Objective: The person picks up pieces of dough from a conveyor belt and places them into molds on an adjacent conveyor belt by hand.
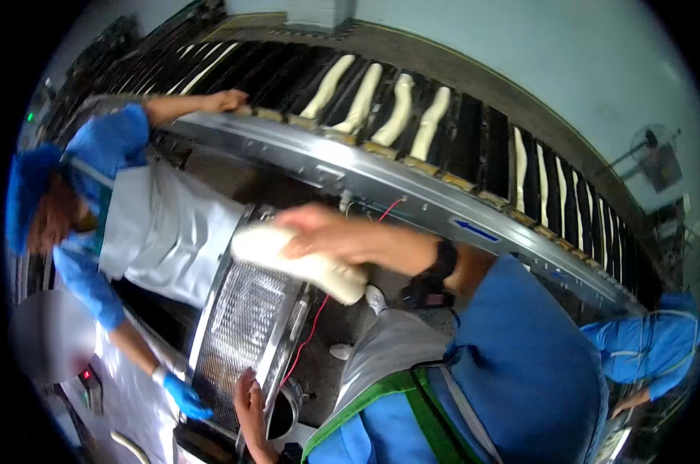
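My right hand [327, 236], with a dark band at the wrist, grips a thick, pale roll of dough [338, 280]. Hand and dough are smeared by motion, and they hang over the end of a metal mesh belt [249, 325]. Lower down, my left hand [251, 410] is beside the belt's near edge, fingers stretched and apart from the dough. Long dough strips [396, 112] lie in black trays [467, 135] along a conveyor in front of me.
A co-worker in a grey apron [168, 224] stands left, one bare hand at the conveyor rail [350, 158], a blue-gloved hand [186, 396] by the mesh belt. Another person [643, 344] is at right. A red cable [309, 340] hangs below. A steel table [137, 394] is lower left.
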Tool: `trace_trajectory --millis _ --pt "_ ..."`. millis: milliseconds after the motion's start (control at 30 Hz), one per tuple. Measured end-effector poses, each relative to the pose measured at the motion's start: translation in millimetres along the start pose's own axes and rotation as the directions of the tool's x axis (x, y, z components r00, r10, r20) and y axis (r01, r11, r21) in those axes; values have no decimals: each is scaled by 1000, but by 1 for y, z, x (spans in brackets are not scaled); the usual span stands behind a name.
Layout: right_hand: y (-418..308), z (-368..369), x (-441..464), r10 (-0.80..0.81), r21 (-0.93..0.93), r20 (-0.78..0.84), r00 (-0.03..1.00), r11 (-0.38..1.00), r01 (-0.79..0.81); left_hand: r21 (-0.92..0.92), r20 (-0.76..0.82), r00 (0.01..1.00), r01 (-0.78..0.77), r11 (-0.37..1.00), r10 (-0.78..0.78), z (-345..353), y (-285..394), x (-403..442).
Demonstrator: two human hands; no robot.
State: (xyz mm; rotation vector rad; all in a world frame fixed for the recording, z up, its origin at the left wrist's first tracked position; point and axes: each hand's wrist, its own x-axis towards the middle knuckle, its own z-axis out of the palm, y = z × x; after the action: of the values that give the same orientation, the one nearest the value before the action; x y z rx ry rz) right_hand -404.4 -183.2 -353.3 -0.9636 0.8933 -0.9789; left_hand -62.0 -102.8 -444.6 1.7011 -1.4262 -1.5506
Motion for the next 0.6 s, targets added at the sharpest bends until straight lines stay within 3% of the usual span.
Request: trace_trajectory --millis 33,67,100,167,233,267,300,367,433,467,500,533,567,600 --pt "-19 -25 -22 -113 -18 -89 990 994 112 111 71 990 -133 985 125 9 11 17" --pt "-35 -45 -45 -204 -121 -227 952 976 180 107 111 984 -151 983 139 20 23 29" --pt "-47 -62 -68 -293 -221 -349 890 949 226 107 146 979 -160 981 144 33 37 38" --pt "-62 -86 -104 -444 -238 -561 699 895 377 211 249 958 -197 957 142 55 58 61" --pt "-69 -124 -132 -390 -327 -733 557 921 214 140 268 953 -184 973 142 82 71 78" --pt "-70 -143 -142 -366 -306 -771 521 931 201 130 324 941 -148 980 99 87 62 91" --pt "-66 -168 -150 -323 -267 -826 462 946 185 194 356 924 -217 957 138 100 77 94" --pt "-34 -247 -162 -244 -67 -761 601 951 301 207 430 898 -195 959 90 119 79 108" --pt "17 -323 -169 -8 375 -701 713 847 378 131 397 917 -87 988 28 141 79 117" --pt "17 -307 -178 -114 257 -706 698 878 404 161 432 899 -153 975 70 148 79 124" --pt "33 -314 -177 -78 188 -824 561 897 400 191 463 880 -218 957 108 155 90 126" --pt "47 -318 -180 -11 243 -833 553 891 383 269 463 880 -254 929 106 164 106 122" --pt "55 -321 -180 60 299 -836 545 883 362 248 459 865 -343 906 202 170 114 119" --pt "59 -331 -170 216 412 -834 508 855 314 227 462 863 -336 914 202 171 107 125"
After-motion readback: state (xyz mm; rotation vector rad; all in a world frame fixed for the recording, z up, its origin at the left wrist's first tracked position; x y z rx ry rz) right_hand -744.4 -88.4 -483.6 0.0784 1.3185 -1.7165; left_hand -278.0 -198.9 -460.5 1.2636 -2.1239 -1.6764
